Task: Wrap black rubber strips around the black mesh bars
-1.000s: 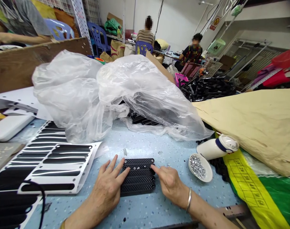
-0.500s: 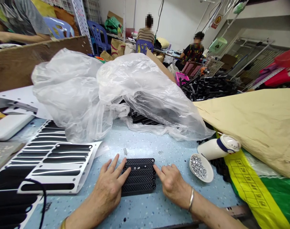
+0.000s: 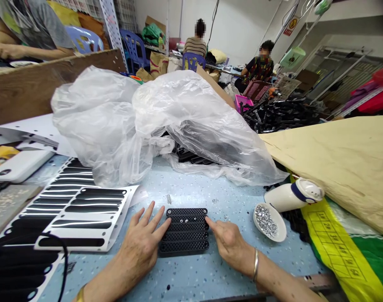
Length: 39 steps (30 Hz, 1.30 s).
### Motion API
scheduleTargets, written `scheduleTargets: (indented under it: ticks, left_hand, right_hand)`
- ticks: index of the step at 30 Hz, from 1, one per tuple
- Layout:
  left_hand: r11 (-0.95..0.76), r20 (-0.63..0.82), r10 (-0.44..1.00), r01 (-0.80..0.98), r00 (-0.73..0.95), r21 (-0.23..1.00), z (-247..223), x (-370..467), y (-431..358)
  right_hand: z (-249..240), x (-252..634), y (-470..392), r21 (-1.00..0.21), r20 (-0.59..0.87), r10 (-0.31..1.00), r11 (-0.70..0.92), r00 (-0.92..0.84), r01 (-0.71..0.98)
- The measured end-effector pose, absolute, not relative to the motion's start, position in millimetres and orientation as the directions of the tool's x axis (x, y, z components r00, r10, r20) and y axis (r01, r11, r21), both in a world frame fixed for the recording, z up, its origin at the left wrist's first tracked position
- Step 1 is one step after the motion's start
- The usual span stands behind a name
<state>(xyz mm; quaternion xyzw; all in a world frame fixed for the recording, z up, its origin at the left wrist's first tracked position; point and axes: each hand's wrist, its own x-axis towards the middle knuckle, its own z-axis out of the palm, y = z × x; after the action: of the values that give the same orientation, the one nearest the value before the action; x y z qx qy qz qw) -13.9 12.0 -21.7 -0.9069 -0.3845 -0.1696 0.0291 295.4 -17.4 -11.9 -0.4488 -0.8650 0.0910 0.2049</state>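
Observation:
Several black perforated strips (image 3: 185,235) lie side by side on the blue speckled table (image 3: 166,281). My left hand (image 3: 142,237) has its fingers spread, with the index fingertip at the left ends of the strips. At their right ends, the index fingertip of my right hand (image 3: 227,239) touches the second strip; its other fingers are curled under and nothing shows in them. A few small silvery pieces (image 3: 186,220) rest on the second strip. To the right sits a white bowl (image 3: 281,235) of small shiny metal pieces (image 3: 266,221).
Clear plastic bags (image 3: 191,100) over black parts fill the back. Sheets of black strips (image 3: 84,209), a cable (image 3: 65,264) and a white device (image 3: 24,165) lie left. A white bottle (image 3: 292,195) stands out behind the bowl. People sit beyond the table.
My left hand has shifted slightly left, uncovering the left end of the top strip. My right fingertip stays at the right ends. The whole view has moved a little.

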Motion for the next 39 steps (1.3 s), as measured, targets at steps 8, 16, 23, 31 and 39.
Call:
scheduleTargets:
  ticks: [8, 16, 23, 31, 39]
  left_hand:
    - [-0.720, 0.347, 0.666, 0.690, 0.660, 0.069, -17, -12, 10]
    - [-0.699, 0.310, 0.699, 0.708, 0.645, 0.101, -19, -11, 4]
    - [-0.657, 0.222, 0.746, 0.748, 0.628, 0.095, -23, -18, 5]
    - [-0.677, 0.112, 0.736, 0.725, 0.668, 0.123, -27, -19, 5]
    - [-0.680, 0.083, 0.729, 0.705, 0.679, 0.203, -28, -23, 2]
  right_hand:
    - [-9, 298, -11, -0.523, 0.175, 0.861, 0.492, -0.477, 0.696]
    - [-21, 298, -20, -0.268, 0.233, 0.766, 0.642, -0.599, 0.718]
    - [-17, 293, -23, -0.181, 0.239, 0.748, 0.661, -0.620, 0.728]
    - [-11, 291, -22, -0.173, 0.228, 0.745, 0.665, -0.627, 0.727]
    - [-21, 293, -21, -0.217, 0.268, 0.749, 0.659, -0.606, 0.720]
